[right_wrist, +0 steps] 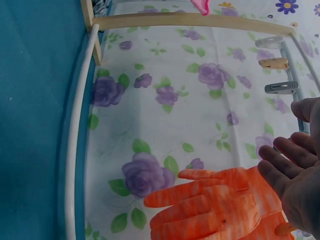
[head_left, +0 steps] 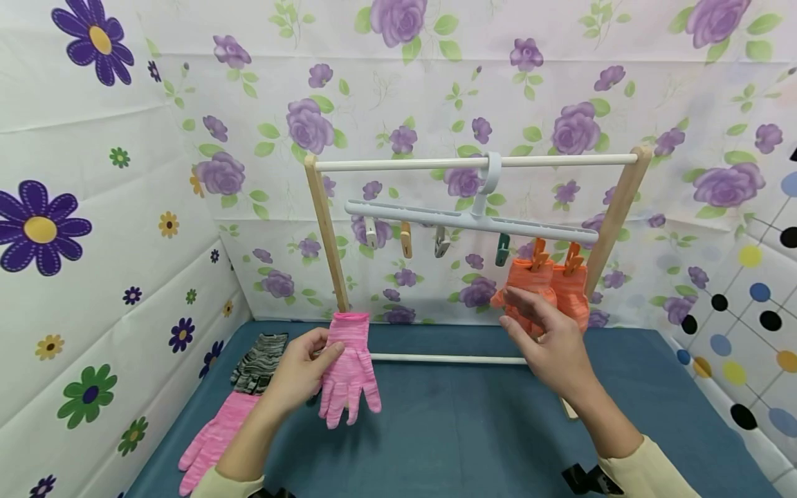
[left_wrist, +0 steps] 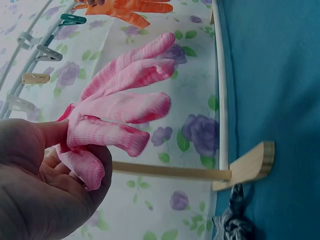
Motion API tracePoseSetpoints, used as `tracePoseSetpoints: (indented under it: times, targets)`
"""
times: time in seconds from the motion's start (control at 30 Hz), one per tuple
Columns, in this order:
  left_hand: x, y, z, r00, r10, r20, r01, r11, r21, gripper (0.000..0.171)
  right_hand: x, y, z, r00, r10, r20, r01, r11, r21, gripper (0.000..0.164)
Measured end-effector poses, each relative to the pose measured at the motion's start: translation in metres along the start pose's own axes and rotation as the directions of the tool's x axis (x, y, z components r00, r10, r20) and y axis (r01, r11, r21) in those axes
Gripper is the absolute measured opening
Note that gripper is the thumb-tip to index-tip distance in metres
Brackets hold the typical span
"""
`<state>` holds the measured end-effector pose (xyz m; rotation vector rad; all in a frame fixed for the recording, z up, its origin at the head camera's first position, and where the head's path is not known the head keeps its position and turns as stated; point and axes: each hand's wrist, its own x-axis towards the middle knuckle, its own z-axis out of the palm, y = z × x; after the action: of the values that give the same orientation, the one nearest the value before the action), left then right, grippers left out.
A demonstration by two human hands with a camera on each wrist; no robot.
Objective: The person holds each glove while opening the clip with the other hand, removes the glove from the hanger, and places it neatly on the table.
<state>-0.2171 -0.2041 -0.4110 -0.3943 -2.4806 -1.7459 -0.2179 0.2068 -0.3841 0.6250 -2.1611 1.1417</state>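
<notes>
My left hand point(head_left: 306, 366) pinches a pink knit glove point(head_left: 350, 366) near its cuff, its fingers hanging downward. In the left wrist view the thumb and fingers grip the glove's point(left_wrist: 120, 107) side. My right hand point(head_left: 548, 339) is held with fingers extended in front of a pair of orange gloves point(head_left: 569, 294), holding nothing. Those gloves hang by orange clothespins point(head_left: 573, 257) from the right end of a pale grey clip hanger point(head_left: 423, 216). Further left on the hanger are a green clip point(head_left: 502, 250), a grey clip point(head_left: 441, 242), a tan clip point(head_left: 406, 240) and a white clip point(head_left: 371, 233).
The hanger hooks over the white top bar point(head_left: 398, 164) of a wooden rack, tilting down to the right. A lower white bar point(head_left: 448, 359) crosses near the blue tabletop point(head_left: 461, 429). At the left lie another pink glove point(head_left: 218, 436) and black-grey gloves point(head_left: 261, 360).
</notes>
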Motion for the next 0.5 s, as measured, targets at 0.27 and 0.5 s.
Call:
tracePoseSetpoints:
  times: [0.27,0.5]
  targets:
    - [-0.009,-0.005,-0.015,0.999,-0.029,-0.022,0.031,0.996,0.088,0.023,-0.008,0.006,0.000,0.999,-0.010,0.052,0.012,0.999,-0.044,0.050]
    - [-0.013,-0.013,-0.026,0.998,-0.062,-0.002,0.061,0.992,0.111,0.026,-0.015,0.013,-0.003,0.996,-0.004,0.085,0.010,0.998,-0.069,0.054]
